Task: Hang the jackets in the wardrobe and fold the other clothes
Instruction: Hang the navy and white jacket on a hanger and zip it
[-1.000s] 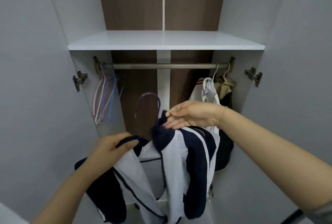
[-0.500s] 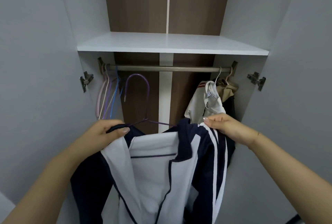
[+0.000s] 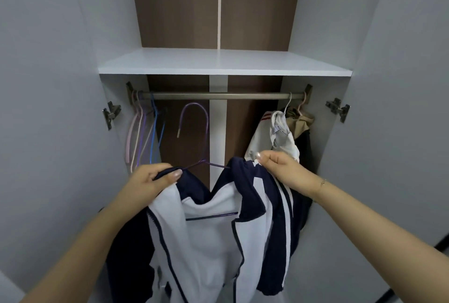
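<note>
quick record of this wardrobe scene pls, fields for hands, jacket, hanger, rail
left hand: grips jacket's left shoulder
right hand: pinches its right shoulder
jacket: white and navy, on purple hanger, held up
hanger hook: below rail, not yet on it
rail left end: empty hangers
rail right end: hung clothes

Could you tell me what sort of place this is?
Most likely a bedroom wardrobe: a metal hanging rail under a white shelf, spare hangers at its left end, and garments hung at its right.
</note>
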`<control>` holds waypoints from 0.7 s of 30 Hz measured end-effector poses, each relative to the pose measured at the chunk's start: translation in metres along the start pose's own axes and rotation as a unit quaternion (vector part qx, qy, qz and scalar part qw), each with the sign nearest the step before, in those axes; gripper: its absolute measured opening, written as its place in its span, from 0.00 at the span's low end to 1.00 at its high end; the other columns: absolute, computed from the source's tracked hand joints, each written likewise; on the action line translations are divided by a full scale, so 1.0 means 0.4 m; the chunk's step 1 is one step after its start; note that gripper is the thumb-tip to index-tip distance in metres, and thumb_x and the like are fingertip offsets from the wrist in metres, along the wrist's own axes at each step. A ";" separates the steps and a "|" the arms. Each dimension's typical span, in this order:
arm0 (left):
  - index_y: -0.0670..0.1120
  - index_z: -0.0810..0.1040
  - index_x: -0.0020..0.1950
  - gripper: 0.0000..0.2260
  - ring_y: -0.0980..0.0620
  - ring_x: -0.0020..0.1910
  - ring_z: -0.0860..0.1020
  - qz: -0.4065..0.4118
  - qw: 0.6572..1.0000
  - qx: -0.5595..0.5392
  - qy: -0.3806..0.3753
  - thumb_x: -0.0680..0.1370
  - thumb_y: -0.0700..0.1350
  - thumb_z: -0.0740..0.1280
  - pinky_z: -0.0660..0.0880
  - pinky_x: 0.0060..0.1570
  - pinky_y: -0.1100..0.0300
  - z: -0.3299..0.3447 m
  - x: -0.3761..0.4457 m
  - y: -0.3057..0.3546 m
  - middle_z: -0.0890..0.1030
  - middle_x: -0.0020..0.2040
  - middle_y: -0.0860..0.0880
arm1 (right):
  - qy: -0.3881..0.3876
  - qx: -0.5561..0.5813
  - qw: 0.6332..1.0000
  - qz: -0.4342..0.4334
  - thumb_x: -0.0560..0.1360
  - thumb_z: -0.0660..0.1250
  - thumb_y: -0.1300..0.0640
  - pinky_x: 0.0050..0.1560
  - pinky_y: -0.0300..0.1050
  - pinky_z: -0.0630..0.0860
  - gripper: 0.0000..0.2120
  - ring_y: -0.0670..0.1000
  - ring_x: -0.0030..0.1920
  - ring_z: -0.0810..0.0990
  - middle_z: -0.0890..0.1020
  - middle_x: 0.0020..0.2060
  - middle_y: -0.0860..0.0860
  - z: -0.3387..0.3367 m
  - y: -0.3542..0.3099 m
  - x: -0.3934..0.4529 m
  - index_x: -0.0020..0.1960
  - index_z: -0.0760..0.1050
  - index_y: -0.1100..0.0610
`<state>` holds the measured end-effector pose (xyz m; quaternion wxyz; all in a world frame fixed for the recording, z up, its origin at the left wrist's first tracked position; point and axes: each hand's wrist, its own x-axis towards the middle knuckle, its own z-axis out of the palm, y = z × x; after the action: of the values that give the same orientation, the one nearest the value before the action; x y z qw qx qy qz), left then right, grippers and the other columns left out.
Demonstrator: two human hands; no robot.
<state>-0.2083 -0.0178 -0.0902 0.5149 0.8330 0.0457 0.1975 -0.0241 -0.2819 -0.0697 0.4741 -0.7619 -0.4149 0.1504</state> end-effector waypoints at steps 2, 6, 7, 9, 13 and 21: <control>0.46 0.78 0.35 0.14 0.57 0.30 0.71 -0.005 1.000 -0.007 0.030 0.74 0.55 0.67 0.66 0.33 0.66 0.004 0.004 -0.010 0.72 0.28 0.49 | 0.038 -0.063 0.996 -0.052 0.82 0.60 0.51 0.45 0.37 0.73 0.13 0.40 0.38 0.76 0.77 0.36 0.45 0.011 -0.008 0.001 0.44 0.72 0.59; 0.38 0.77 0.41 0.24 0.47 0.35 0.73 0.006 0.996 -0.007 0.090 0.75 0.61 0.69 0.66 0.41 0.54 -0.003 0.027 -0.009 0.73 0.37 0.32 | 0.041 -0.248 0.959 -0.130 0.77 0.59 0.39 0.50 0.43 0.76 0.19 0.44 0.46 0.81 0.82 0.44 0.42 0.001 -0.045 0.000 0.53 0.78 0.52; 0.43 0.78 0.39 0.21 0.48 0.35 0.74 0.015 0.994 0.016 0.109 0.75 0.61 0.67 0.67 0.40 0.53 -0.003 0.038 0.001 0.74 0.35 0.36 | 0.059 -0.300 0.939 -0.155 0.78 0.57 0.38 0.47 0.47 0.77 0.21 0.45 0.43 0.80 0.82 0.41 0.43 -0.002 -0.052 0.005 0.50 0.79 0.54; 0.52 0.77 0.41 0.12 0.50 0.37 0.77 0.047 0.983 0.114 0.133 0.79 0.58 0.64 0.71 0.40 0.52 0.008 0.075 0.040 0.77 0.34 0.51 | 0.116 -0.350 0.912 -0.180 0.79 0.53 0.39 0.40 0.52 0.75 0.24 0.49 0.37 0.78 0.81 0.35 0.47 -0.004 -0.074 0.022 0.43 0.79 0.55; 0.48 0.74 0.57 0.11 0.53 0.48 0.75 0.140 0.932 0.299 0.153 0.82 0.53 0.56 0.68 0.52 0.52 0.044 0.186 0.144 0.77 0.49 0.53 | 0.213 -0.363 0.887 -0.191 0.80 0.56 0.40 0.31 0.46 0.68 0.21 0.43 0.30 0.71 0.71 0.26 0.44 -0.019 -0.111 0.077 0.35 0.72 0.52; 0.48 0.76 0.59 0.19 0.46 0.47 0.75 0.247 0.851 0.391 0.249 0.82 0.54 0.49 0.68 0.51 0.49 -0.042 0.512 0.325 0.77 0.47 0.50 | 0.353 -0.300 0.863 -0.200 0.79 0.59 0.41 0.32 0.42 0.69 0.17 0.47 0.33 0.75 0.77 0.28 0.43 -0.216 -0.199 0.304 0.40 0.78 0.48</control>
<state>-0.0432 -0.0070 0.0877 0.0524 0.8724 0.0385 0.4845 0.0649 -0.2231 0.0614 0.3575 -0.7703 -0.3877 -0.3584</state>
